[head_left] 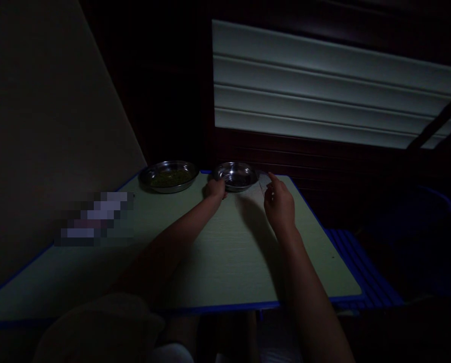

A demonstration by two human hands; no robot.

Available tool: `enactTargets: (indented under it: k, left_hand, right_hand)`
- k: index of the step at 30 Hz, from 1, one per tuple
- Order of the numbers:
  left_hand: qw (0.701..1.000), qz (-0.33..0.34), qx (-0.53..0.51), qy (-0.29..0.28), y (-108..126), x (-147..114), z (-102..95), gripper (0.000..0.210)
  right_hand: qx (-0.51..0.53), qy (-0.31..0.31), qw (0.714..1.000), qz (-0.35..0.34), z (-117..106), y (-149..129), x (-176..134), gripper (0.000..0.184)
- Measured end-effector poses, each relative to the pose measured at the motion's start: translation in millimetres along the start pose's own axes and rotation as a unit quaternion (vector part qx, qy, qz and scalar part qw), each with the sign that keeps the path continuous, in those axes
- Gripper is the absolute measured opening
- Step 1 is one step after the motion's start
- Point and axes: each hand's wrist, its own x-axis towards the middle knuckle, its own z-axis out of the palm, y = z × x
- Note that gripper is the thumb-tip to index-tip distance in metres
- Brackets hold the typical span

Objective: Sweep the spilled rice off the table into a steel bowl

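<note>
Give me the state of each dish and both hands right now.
Left metal plate: on the table, holds greenish food, untouched.
Right metal plate: on the table, looks empty.
Left hand: touching the right plate's near rim.
Right hand: raised beside that plate, fingers loosely curled, holding nothing visible.

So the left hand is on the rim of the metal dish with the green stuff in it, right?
Not quite. In the head view the left hand touches the rim of the empty metal dish. The dish with green stuff sits apart, further left on the table.
</note>
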Motion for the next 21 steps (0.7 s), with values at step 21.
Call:
enactTargets:
  k: [21]
  left_hand:
    - [0.981,0.011,-0.185,-0.054,-26.4,-76.7,-114.8,0.021]
  right_hand:
    - [0.028,0.044,0.992,0.112,-1.6,40.0,8.2,0.044]
